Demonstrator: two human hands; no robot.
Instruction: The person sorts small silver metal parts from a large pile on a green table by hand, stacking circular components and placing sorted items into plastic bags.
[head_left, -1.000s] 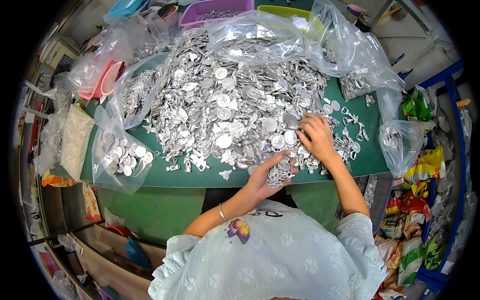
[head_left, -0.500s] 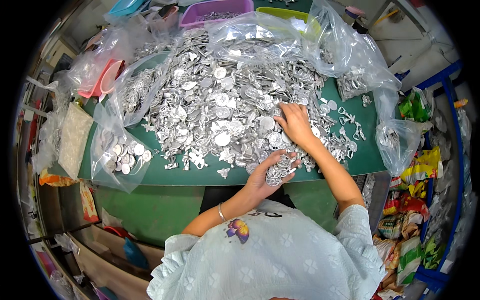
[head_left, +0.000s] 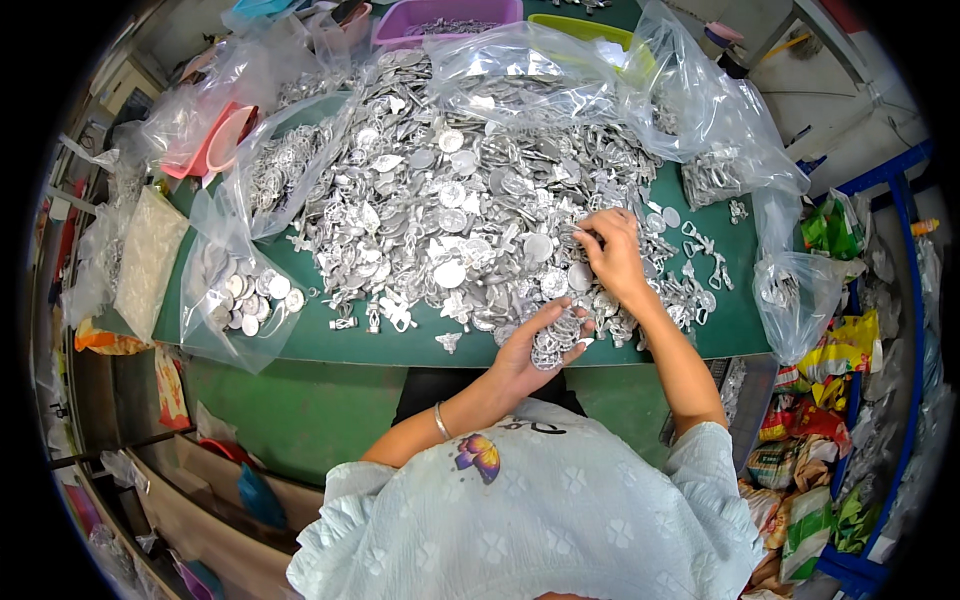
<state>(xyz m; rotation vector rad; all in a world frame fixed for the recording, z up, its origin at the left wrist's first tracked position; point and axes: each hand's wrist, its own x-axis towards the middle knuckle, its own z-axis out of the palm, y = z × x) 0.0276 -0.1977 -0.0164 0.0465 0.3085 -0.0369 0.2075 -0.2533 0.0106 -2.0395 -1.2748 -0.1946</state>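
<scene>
A wide heap of silver metal charms [head_left: 440,200], round discs and openwork shapes among them, covers the middle of the green table. At the near edge of the heap, my left hand [head_left: 518,358] is curled palm up around several openwork round metal charms [head_left: 556,338]. Farther forward and to the right, my right hand [head_left: 618,258] is over the heap with its thumb and fingers bent together. Whatever lies between those fingertips is too small to make out. A silver bracelet [head_left: 441,420] circles my left wrist.
Clear plastic bags sit around the heap, including one with round discs [head_left: 250,305] at left and another [head_left: 790,290] hanging at the right edge. A purple basin [head_left: 395,25] and a lime-green one [head_left: 580,30] stand behind. Blue shelving [head_left: 905,240] with colourful packages is at right.
My right hand has drawn back a little toward me and to the right, its fingers now more bent together. My left hand keeps hold of the charms in nearly the same place.
</scene>
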